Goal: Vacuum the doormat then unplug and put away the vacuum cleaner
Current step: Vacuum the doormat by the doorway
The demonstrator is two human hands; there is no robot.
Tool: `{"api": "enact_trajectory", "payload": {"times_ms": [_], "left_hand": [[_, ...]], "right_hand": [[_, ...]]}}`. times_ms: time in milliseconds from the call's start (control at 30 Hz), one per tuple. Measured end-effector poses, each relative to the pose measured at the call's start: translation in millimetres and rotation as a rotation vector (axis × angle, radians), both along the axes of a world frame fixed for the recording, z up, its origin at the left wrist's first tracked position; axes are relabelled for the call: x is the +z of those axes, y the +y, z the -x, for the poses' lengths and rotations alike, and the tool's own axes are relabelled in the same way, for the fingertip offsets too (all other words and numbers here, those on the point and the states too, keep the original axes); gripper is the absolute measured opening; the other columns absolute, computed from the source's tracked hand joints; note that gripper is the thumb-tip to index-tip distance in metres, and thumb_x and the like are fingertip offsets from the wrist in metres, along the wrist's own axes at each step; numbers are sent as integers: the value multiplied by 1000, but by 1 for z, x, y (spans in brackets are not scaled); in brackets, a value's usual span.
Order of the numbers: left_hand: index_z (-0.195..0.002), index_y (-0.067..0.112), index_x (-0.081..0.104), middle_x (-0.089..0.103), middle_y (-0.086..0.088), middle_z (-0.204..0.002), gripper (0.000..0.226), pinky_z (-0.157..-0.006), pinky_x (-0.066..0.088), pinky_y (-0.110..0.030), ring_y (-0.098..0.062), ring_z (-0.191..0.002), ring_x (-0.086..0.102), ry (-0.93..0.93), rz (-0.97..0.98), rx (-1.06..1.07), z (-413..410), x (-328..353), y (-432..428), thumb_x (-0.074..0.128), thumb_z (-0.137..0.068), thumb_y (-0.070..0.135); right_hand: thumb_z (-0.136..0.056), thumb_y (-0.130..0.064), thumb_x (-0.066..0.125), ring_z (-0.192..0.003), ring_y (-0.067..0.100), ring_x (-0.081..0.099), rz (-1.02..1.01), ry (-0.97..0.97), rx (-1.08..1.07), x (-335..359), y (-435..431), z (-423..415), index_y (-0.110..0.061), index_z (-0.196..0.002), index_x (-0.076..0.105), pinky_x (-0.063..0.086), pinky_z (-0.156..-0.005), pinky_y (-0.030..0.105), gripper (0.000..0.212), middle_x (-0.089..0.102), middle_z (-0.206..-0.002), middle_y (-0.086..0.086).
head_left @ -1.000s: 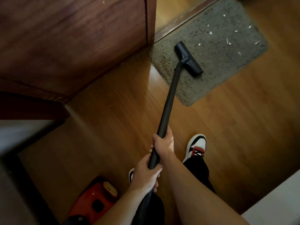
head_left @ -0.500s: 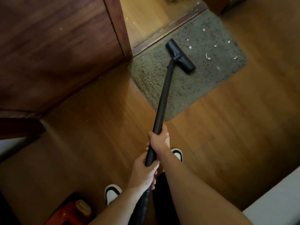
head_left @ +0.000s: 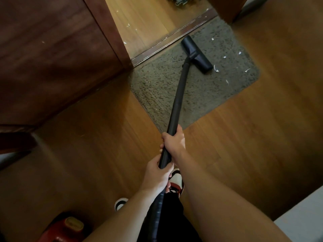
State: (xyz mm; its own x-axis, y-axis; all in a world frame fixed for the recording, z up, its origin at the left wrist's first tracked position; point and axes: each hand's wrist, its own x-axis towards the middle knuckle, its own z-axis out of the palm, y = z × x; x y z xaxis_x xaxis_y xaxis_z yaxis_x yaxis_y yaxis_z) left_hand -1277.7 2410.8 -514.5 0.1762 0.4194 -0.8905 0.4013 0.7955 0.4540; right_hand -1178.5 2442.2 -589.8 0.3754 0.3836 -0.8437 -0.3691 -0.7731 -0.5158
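Doormat (head_left: 157,88): a grey-green rectangle with rounded corners and a shaggy pile flecked with dark specks. It lies flat on the wooden floor (head_left: 87,145), its far edge against the door threshold (head_left: 167,42). Small white scraps (head_left: 216,68) are scattered over its right part; its left part shows none.

On the mat just beside the threshold sits the vacuum's black floor head (head_left: 196,54), one end nearly touching a scrap. A black wand (head_left: 178,98) runs from it across the mat's near edge to the person's hands. The right hand (head_left: 174,142) grips the wand higher up, fingers (head_left: 164,136) wrapped round it. The left hand (head_left: 157,175) holds it just below, clenched round the end where the ribbed hose (head_left: 157,212) begins.

A red vacuum body (head_left: 64,229) stands on the floor at lower left, well apart from the mat. A white, red and black shoe (head_left: 175,185) shows beneath the hands.
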Motion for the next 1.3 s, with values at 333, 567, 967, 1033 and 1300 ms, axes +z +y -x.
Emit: {"api": "enact_trajectory", "payload": {"times_ms": [333, 567, 967, 1033, 1300], "left_hand": [[-95, 3, 62, 51, -7, -63, 15, -36, 39, -25, -18, -38, 43, 11, 4, -3, -1, 2, -2, 63, -97, 18], [-93, -5, 59, 50, -9, -59, 20, -35, 38, -26, -20, -37, 43, 13, -18, -19, 33, 12, -23, 63, -96, 14], [-81, 9, 62, 54, -5, -56, 16, -40, 44, -29, -20, -39, 49, 53, -4, -103, 117, 15, -62, 64, -95, 18], [-86, 10, 62, 53, -4, -56, 12, -41, 43, -27, -19, -42, 49, 49, 39, -90, 131, 21, -64, 63, -95, 19], [-98, 10, 64, 56, -10, -62, 7, -42, 42, -28, -20, -41, 48, 19, 44, -31, 154, 35, -47, 57, -97, 12]], "right_hand": [[-92, -10, 58, -50, 18, 57, 1, -6, 3, 0, 0, -1, -24, -126, 42, 56, -51, 34, 41, 59, -87, 13], [-93, -10, 58, -45, 14, 57, 35, 15, 7, 7, -24, 33, -26, -137, 37, 55, -50, 32, 51, 59, -86, 11], [-93, -12, 58, -47, 14, 59, 75, 25, -1, 18, -64, 114, -26, -138, 39, 55, -50, 32, 51, 60, -90, 11], [-93, -12, 58, -47, 14, 59, 90, 22, 15, 23, -67, 129, -24, -138, 39, 55, -49, 31, 51, 61, -90, 12], [-96, -10, 56, -51, 15, 59, 76, 24, 25, 40, -49, 152, -28, -142, 35, 58, -52, 35, 54, 60, -90, 11]]}}
